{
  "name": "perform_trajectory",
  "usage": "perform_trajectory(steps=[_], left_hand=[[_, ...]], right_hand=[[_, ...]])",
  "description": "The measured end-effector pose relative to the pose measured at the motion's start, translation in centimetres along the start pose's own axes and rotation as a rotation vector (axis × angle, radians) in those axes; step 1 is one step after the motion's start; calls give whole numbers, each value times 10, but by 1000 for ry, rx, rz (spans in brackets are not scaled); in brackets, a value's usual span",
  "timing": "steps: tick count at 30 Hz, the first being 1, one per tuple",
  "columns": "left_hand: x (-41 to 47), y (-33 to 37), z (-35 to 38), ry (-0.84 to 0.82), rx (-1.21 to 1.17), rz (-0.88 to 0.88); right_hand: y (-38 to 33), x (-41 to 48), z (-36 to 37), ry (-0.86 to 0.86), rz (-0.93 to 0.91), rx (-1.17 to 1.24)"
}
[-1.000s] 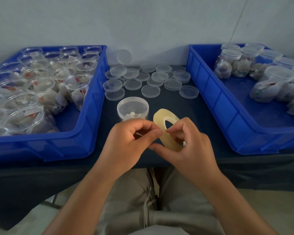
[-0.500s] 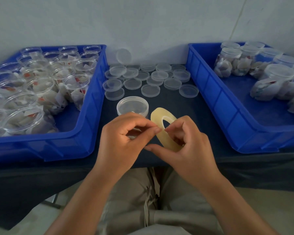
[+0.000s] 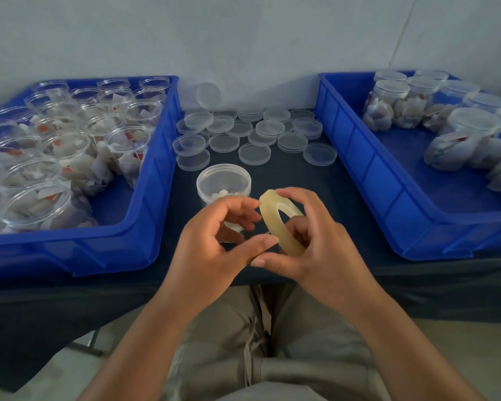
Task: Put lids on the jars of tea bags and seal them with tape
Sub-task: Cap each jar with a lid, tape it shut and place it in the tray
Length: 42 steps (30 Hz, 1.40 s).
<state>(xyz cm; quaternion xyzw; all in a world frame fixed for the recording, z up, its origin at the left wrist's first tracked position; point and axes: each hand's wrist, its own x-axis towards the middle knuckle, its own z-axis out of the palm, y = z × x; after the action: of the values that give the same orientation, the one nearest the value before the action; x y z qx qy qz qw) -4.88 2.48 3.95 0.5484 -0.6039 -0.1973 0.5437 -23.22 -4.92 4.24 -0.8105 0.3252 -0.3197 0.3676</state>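
A table (image 3: 344, 198) draped in dark cloth stands against a pale wall. A blue left bin (image 3: 145, 215) and a blue right bin (image 3: 368, 175) sit at either end. Between them clear round lids (image 3: 255, 153) lie scattered on the cloth (several stacked on one another). Nearer the front edge stands one lidded jar (image 3: 224, 183). A tipped jar (image 3: 206, 95) lies on its side at the back, by the wall.
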Motion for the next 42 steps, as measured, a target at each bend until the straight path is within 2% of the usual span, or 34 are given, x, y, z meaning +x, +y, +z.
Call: perform_trajectory(steps=[6, 10, 18, 24, 28, 31, 33, 35, 37, 42], left_hand=[[2, -2, -1, -31, 138, 143], [1, -3, 2, -17, 199, 174], [-3, -6, 3, 49, 562, 283], [-6, -7, 7, 140, 448, 111], [-5, -12, 10, 209, 414, 105], [-2, -23, 4, 374, 372, 111], [3, -36, -1, 477, 337, 11], [13, -48, -2, 369, 223, -177], [27, -52, 2, 249, 78, -290], [42, -63, 4, 242, 50, -296]], right_hand=[[1, 0, 3, -12, -24, 21], [3, 0, 3, -23, -4, 37], [6, -1, 3, -148, 51, 60], [10, 1, 1, -249, 21, -84], [12, 4, -1, -230, -16, -137], [14, 9, -1, -189, 10, -135], [16, 16, -2, -174, 35, -158], [16, 26, -3, -192, 42, -181], [15, 37, -5, -221, 35, -199], [13, 58, -6, -224, 76, -136]])
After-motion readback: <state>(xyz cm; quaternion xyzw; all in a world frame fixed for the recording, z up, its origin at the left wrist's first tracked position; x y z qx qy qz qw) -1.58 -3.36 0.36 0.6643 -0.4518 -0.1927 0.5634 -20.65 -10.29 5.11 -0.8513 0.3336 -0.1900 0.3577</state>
